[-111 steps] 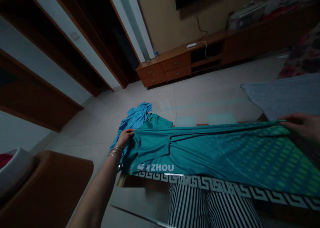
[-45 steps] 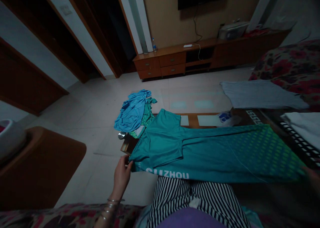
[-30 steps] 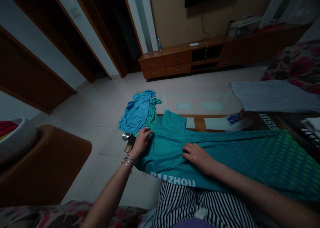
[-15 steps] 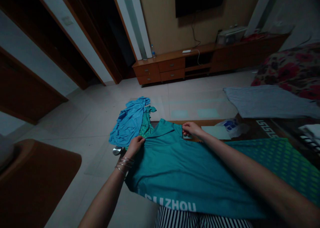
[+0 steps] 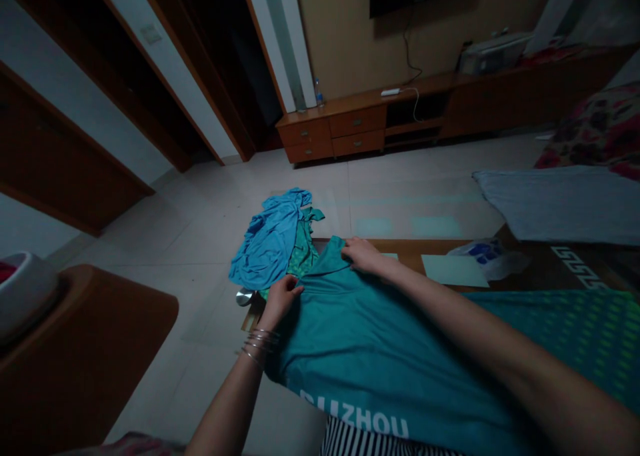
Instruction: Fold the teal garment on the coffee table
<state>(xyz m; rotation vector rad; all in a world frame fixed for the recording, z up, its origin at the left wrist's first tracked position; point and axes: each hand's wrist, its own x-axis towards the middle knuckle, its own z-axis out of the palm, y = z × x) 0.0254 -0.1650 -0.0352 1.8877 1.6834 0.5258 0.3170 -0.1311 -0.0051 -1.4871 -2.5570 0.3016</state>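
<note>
Teal jersey (image 5: 380,369) | left hand (image 5: 280,301), right hand (image 5: 363,254) gripping | white basin (image 5: 30,296): red cloth (image 5: 4,268)

The left hand (image 5: 280,301) and right hand (image 5: 363,255) grip the teal jersey (image 5: 360,356) at lower centre. A crumpled blue garment (image 5: 267,239) lies just beyond, to its upper left.

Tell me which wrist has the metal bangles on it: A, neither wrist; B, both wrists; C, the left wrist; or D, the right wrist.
C: the metal bangles circle the wrist behind the left hand, while the wrist of the right hand is bare.
</note>
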